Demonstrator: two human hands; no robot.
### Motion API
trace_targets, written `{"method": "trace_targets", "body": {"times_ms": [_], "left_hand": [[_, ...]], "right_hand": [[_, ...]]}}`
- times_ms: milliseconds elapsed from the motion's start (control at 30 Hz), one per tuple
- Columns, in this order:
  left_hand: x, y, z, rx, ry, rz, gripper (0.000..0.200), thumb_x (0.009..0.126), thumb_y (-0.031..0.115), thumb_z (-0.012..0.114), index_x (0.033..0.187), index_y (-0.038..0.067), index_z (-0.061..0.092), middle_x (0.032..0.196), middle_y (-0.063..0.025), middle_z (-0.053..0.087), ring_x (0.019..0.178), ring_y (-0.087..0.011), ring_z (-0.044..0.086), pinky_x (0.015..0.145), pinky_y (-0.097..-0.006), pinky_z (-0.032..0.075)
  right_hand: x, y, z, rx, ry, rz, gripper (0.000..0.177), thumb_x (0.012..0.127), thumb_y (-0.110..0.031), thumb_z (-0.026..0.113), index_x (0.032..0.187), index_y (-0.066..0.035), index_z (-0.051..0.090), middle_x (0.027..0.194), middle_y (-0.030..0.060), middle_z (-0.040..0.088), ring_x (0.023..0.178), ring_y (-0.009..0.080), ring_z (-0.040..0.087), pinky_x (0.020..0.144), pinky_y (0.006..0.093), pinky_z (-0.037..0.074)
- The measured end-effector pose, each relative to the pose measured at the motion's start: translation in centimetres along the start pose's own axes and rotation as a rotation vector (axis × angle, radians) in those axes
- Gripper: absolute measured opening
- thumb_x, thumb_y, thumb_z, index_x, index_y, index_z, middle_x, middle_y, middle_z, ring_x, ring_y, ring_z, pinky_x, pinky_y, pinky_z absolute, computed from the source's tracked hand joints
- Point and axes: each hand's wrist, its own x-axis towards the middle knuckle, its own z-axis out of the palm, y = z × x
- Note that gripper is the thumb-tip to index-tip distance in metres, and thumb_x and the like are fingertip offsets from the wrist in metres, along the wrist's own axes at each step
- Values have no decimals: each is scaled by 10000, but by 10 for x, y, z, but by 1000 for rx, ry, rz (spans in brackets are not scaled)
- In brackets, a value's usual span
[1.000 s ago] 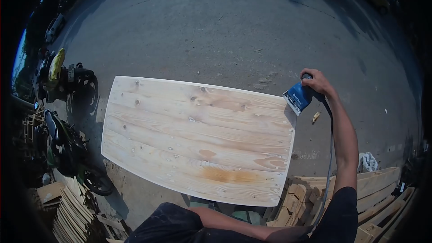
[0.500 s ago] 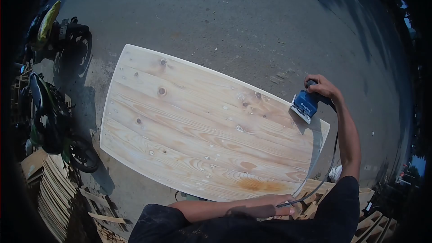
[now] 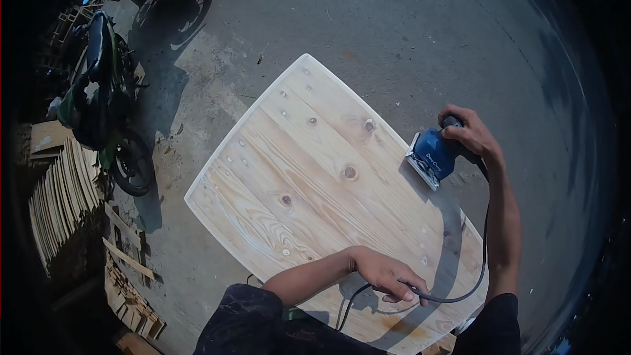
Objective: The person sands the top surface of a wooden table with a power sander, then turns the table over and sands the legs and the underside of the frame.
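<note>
Sunlit pavement [image 3: 394, 33] fills the head view, with a motorcycle [image 3: 98, 85] and stacked slats [image 3: 66, 197] off to the left, and out in the middle sits the pale wooden panel [image 3: 315, 164]. Right at its far long edge, there's the blue sander [image 3: 439, 156]! Up top, the right hand [image 3: 472, 135] has its fingers wrapped firmly round the grip, likely for steering and pressure; whether the pad presses the wood is hard to tell. Over the near part, the left hand [image 3: 388, 275] has its fingers closed around the black cord [image 3: 460, 298], lifting a loop, probably so it won't drag or snag.

And look at the change from half a second ago: the panel sits steeper in view, the sander is farther along that edge from the right-hand end, and the left hand is up from the near edge, out over the boards.
</note>
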Motion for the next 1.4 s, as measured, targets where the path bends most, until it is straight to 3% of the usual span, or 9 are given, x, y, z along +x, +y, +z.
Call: {"method": "trace_targets", "body": {"times_ms": [133, 200, 367, 600, 767, 1133, 1300, 1333, 1400], "left_hand": [[-35, 14, -48, -36, 74, -68, 536, 1061, 403, 508, 1384, -24, 519, 675, 13, 520, 578, -52, 481, 476, -209, 331], [-49, 19, -56, -71, 100, -24, 542, 1055, 391, 527, 1384, -40, 518, 679, 6, 514, 577, -44, 482, 472, -201, 314], [-57, 22, -59, -163, 54, 210, 570, 1022, 348, 611, 1394, -67, 495, 690, -4, 517, 599, -81, 503, 501, -221, 349], [-86, 39, -65, -236, 46, 248, 529, 1013, 293, 632, 1382, -62, 498, 687, -11, 524, 581, -80, 502, 496, -219, 355], [-91, 43, -66, -190, 76, 237, 514, 1011, 285, 632, 1374, -57, 505, 683, -18, 562, 502, -49, 466, 441, -191, 320], [-77, 38, -69, -113, 80, 175, 528, 1002, 339, 638, 1365, -29, 535, 681, -16, 564, 546, -62, 499, 463, -212, 338], [-62, 34, -70, -148, 75, 145, 523, 975, 312, 672, 1356, -22, 541, 672, 13, 545, 578, -77, 522, 506, -225, 362], [-60, 30, -69, -183, 94, 149, 526, 959, 294, 691, 1354, -20, 541, 668, 19, 539, 583, -82, 527, 524, -231, 372], [-57, 26, -69, -229, 99, 124, 531, 943, 275, 711, 1351, -19, 541, 665, 25, 534, 588, -87, 532, 543, -236, 382]], "right_hand": [[66, -57, 15, -47, -10, -44, 471, 639, -387, 637, 995, -79, 629, 906, 107, 585, 870, 258, 554, 714, 406, 464], [101, -84, 25, -73, 35, -104, 463, 653, -402, 631, 999, -96, 658, 902, 132, 617, 836, 275, 583, 636, 436, 469], [175, -155, 42, -185, 51, -175, 481, 668, -393, 621, 1039, -94, 688, 925, 172, 674, 831, 300, 645, 659, 466, 522], [285, -219, 64, -283, 43, -327, 420, 734, -404, 607, 1025, -109, 676, 900, 164, 660, 800, 278, 639, 665, 431, 530], [265, -215, 65, -397, 99, -366, 401, 735, -391, 599, 1012, -109, 665, 874, 166, 655, 759, 268, 637, 646, 431, 530], [79, -89, 29, -196, 59, 13, 435, 685, -405, 623, 1013, -118, 617, 983, 124, 577, 939, 293, 580, 721, 459, 491], [125, -119, 37, -180, 67, -74, 430, 678, -396, 644, 1006, -118, 644, 937, 139, 623, 892, 282, 604, 703, 463, 496], [146, -135, 40, -178, 58, -117, 388, 695, -359, 635, 991, -108, 633, 891, 113, 610, 861, 235, 577, 713, 401, 474], [201, -151, 48, -192, 66, -221, 495, 711, -440, 620, 1091, -133, 700, 976, 188, 682, 892, 332, 672, 709, 450, 556]]}}
